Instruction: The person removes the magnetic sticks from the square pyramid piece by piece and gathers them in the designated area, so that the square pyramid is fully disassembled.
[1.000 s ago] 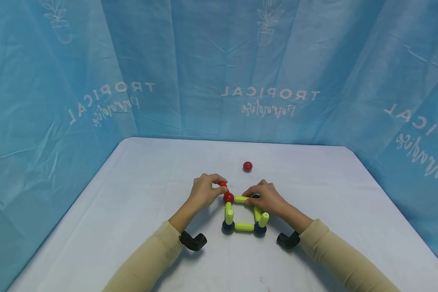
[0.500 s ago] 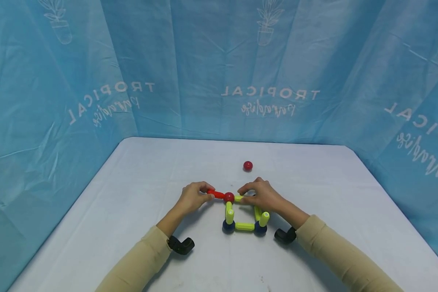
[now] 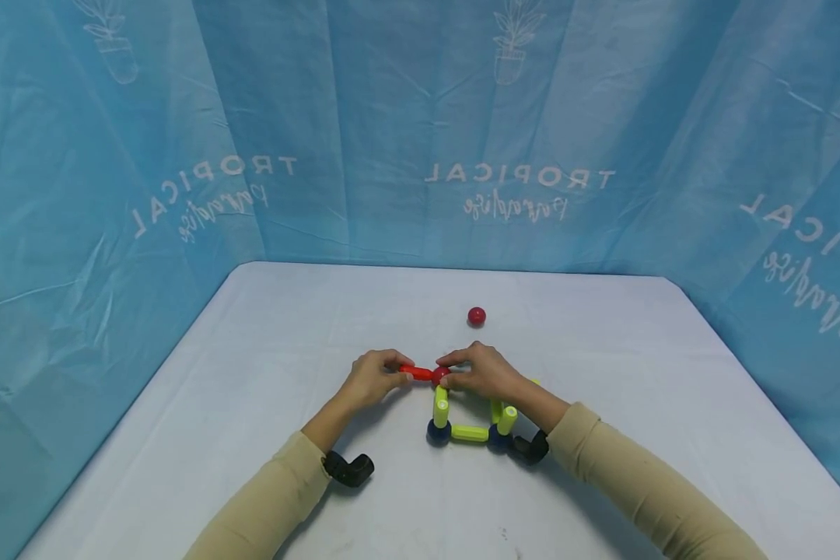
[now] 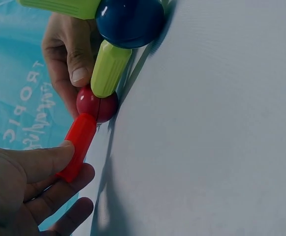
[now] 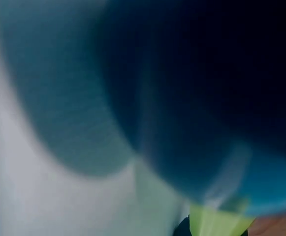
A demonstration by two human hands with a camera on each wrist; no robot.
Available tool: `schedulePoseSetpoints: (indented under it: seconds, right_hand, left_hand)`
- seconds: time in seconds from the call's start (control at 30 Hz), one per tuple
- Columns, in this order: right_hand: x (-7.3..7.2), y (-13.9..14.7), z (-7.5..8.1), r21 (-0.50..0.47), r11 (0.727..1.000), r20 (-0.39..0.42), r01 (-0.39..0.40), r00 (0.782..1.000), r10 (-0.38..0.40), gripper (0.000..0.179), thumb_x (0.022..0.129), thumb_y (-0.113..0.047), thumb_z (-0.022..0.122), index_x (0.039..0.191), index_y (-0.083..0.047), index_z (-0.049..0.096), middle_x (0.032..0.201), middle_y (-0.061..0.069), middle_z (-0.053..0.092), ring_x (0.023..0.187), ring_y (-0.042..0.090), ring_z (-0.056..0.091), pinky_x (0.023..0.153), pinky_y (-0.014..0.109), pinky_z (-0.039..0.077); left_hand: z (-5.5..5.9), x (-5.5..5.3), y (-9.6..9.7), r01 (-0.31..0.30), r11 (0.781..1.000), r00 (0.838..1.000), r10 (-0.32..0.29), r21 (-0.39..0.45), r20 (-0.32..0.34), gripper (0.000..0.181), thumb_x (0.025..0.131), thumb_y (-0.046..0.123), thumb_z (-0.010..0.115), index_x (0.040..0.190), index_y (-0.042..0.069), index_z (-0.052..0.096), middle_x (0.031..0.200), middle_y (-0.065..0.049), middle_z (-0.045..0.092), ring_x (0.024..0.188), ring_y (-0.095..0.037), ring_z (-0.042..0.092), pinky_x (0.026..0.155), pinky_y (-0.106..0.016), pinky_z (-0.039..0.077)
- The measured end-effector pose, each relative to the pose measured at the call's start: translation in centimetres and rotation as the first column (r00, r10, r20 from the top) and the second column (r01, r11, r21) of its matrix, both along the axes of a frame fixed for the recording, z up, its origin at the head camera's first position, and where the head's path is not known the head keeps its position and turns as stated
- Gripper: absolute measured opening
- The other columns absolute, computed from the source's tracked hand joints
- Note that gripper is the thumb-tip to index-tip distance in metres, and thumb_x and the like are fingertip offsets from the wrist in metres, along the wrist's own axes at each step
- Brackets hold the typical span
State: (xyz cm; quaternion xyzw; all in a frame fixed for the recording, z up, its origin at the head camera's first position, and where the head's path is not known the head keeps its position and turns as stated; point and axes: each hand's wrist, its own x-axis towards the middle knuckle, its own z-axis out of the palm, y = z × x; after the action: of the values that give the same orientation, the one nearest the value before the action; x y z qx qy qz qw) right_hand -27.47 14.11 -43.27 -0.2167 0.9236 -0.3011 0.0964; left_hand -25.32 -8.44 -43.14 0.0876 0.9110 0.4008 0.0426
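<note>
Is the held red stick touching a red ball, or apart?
Touching: in the left wrist view, the red stick meets the red ball without any visible gap.

A blue curtain [image 3: 392,101] with mirrored white lettering [image 3: 519,176] and potted-plant drawings [image 3: 509,64] hangs left, right and far of the white table [image 3: 287,327].

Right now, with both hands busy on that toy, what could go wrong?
The left hand pinches the red stick near its outer end, so it might slip off the red ball. The black right-wrist camera sits very close to a blue ball and could knock it.
</note>
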Motion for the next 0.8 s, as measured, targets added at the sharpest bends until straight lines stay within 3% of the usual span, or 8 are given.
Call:
schedulePoseSetpoints:
  seconds: [0.4,0.5,0.7,0.8]
  right_hand:
    - [0.1,-0.1,-0.1,-0.028,0.999,0.01,0.03,0.999,-0.03,0.034,0.082,-0.027,0.073,0.115,-0.021,0.069,0.116,-0.003,0.069,0.093,0.013,0.055,0.07,0.027,0.044]
    - [0.2,-0.1,0.0,-0.024,0.999,0.012,0.022,1.0,-0.022,0.035,0.082,-0.029,0.073,0.115,-0.022,0.069,0.117,-0.003,0.068,0.095,0.014,0.054,0.071,0.027,0.043]
    - [0.4,-0.2,0.0,0.017,0.999,0.011,0.048,0.999,-0.048,0.032,0.083,-0.032,0.071,0.114,-0.027,0.069,0.122,-0.004,0.066,0.107,0.015,0.053,0.078,0.028,0.044]
    - [0.4,-0.2,-0.1,0.021,0.998,0.005,0.064,0.998,-0.064,0.031,0.083,-0.031,0.071,0.113,-0.028,0.069,0.122,-0.006,0.065,0.109,0.015,0.053,0.08,0.029,0.044]
  left_hand:
    - [-0.3,-0.4,0.1,0.017,0.999,0.999,-0.018,0.038,0.03,0.017,0.085,0.019,0.069,0.102,0.021,0.071,0.099,-0.001,0.068,0.095,-0.018,0.056,0.081,-0.035,0.04]
    - [-0.5,-0.5,-0.2,0.022,0.999,1.0,-0.023,0.043,0.018,0.017,0.086,0.019,0.068,0.103,0.02,0.071,0.1,-0.001,0.068,0.097,-0.018,0.056,0.083,-0.036,0.041]
    - [-0.6,-1.4,-2.9,-0.106,0.984,0.994,0.106,0.146,0.01,0.021,0.088,0.016,0.065,0.109,0.016,0.069,0.105,-0.007,0.065,0.086,-0.018,0.049,0.067,-0.027,0.039]
    - [-0.2,-1.9,-4.3,-0.136,0.974,0.99,0.138,0.18,0.0,0.024,0.089,0.018,0.064,0.112,0.015,0.067,0.107,-0.009,0.064,0.085,-0.02,0.047,0.064,-0.027,0.038]
